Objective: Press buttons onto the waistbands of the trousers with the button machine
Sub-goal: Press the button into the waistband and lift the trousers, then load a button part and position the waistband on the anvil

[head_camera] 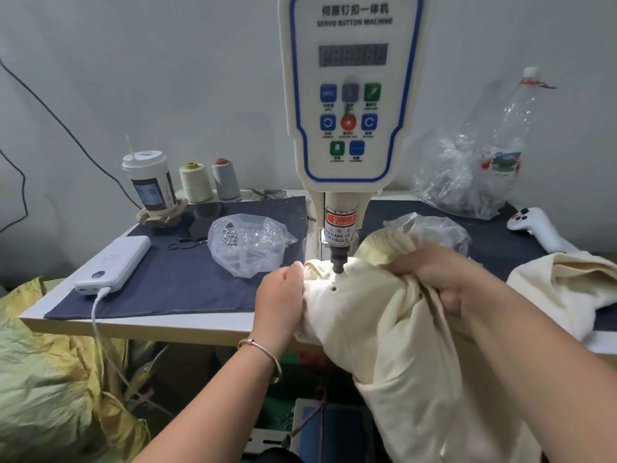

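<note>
A servo button machine [350,95] towers over the centre of the frame above a work table [133,324], its punch [338,262] resting on the waistband of cream trousers [384,322] that spill off the table edge at lower right. The right hand [437,275] grips bunched cloth right of the punch, while the left hand [283,295] pinches the waistband edge just left of it. A clear bag of buttons [247,242] lies left of centre.

I saw plain cream cotton trousers [394,315], a cream, blue-trimmed button machine [350,95] and a flat dark navy cloth mat [173,285].
</note>
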Demonstrator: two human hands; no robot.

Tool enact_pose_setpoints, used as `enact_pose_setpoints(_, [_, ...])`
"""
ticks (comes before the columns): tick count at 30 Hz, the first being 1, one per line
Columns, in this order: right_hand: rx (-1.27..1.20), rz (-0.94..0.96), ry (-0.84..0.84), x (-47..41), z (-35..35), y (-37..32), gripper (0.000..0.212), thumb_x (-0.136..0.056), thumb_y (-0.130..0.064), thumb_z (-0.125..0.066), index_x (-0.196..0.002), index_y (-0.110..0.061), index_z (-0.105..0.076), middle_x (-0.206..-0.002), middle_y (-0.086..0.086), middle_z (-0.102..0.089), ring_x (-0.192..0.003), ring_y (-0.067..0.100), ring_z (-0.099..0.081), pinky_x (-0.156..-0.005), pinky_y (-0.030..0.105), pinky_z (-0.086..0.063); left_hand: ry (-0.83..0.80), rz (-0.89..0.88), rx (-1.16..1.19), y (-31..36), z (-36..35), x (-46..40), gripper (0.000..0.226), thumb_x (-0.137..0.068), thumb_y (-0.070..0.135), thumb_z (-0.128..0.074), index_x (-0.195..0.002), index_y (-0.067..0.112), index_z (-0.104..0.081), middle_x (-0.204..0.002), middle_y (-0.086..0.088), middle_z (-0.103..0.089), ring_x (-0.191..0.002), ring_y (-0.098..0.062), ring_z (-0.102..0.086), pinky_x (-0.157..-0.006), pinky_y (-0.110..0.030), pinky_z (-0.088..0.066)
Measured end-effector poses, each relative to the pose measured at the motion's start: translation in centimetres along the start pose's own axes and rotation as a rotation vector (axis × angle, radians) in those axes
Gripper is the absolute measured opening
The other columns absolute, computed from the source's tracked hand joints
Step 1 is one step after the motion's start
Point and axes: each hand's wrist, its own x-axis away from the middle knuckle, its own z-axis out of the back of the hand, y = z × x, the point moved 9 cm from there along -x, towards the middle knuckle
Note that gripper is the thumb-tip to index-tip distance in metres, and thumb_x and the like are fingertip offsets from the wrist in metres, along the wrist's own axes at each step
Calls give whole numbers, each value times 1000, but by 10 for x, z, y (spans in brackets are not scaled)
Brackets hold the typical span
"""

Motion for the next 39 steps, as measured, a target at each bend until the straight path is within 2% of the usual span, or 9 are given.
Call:
enact_pose_setpoints(8, [-47,-73,-303,21,-3,11,46,-61,-9,-79,-105,0,-70,-105,25,-70,-100,41,-67,-95,57,-48,-121,337,329,-23,-6,39,42,-93,42,-51,-71,12,-70,-68,-1,-71,-57,-9,-62,-55,-27,-44])
enact_pose_setpoints(13, [56,-70,-392,30,-1,13,41,-68,-7,-77,-108,1,-69,-108,25,-69,-100,39,-67,-92,54,-51,-206,232,-56,-14,-3,45,28,-94,29,-49,-72,19,-64,-77,0,-69,-70,-11,-60,-57,-27,-41])
enact_pose_setpoints(17, [-82,60,-479,37,6,1,43,-70,-5,-79,-111,-1,-69,-114,24,-67,-103,37,-66,-77,38,-58,-322,228,503,-1,-7,56,32,-80,45,-58,-82,17,-74,-74,0,-72,-73,-17,-63,-69,-31,-46])
enact_pose_setpoints(20, [-36,108,-507,43,5,-3,39,-72,-8,-79,-109,0,-69,-112,24,-67,-100,34,-68,-75,35,-57,-534,246,572,14,-12,67,51,-79,55,-63,-89,6,-77,-82,-12,-73,-76,-23,-69,-69,-28,-51])
enact_pose_setpoints(23, [89,145,-539,52,-1,-5,42,-69,-24,-85,-105,-6,-72,-111,20,-69,-103,32,-67,-83,38,-55,-769,250,467,31,-16,78,69,-77,66,-61,-97,1,-74,-91,-16,-74,-85,-26,-71,-73,-30,-56])
enact_pose_setpoints(26, [205,191,-572,63,-10,-10,46,-66,-41,-84,-104,-17,-73,-111,10,-71,-107,25,-66,-91,37,-53,-717,-12,71,57,-11,76,56,-65,66,-71,-107,29,-71,-105,2,-74,-102,-17,-69,-96,-43,-52])
enact_pose_setpoints(30, [209,331,-465,65,-16,-29,46,-63,-49,-85,-100,-23,-74,-104,3,-74,-102,20,-68,-94,38,-51,-693,-121,-31,82,-25,90,50,-60,54,-85,-102,33,-70,-95,13,-75,-91,-4,-70,-84,-30,-57])
enact_pose_setpoints(33, [155,379,-341,59,-3,-36,37,-59,-42,-85,-90,-26,-75,-96,2,-75,-94,19,-71,-92,41,-53,-706,-75,-41,77,-38,95,33,-62,32,-84,-92,21,-75,-87,2,-77,-84,-14,-73,-81,-38,-59])
enact_pose_setpoints(39, [736,195,-538,72,30,-4,35,-57,-14,-83,-89,-17,-70,-93,7,-75,-88,27,-72,-73,36,-57,-732,-2,135,68,-46,102,36,-65,10,-65,-101,12,-72,-103,-17,-72,-99,-32,-69,-92,-49,-53])
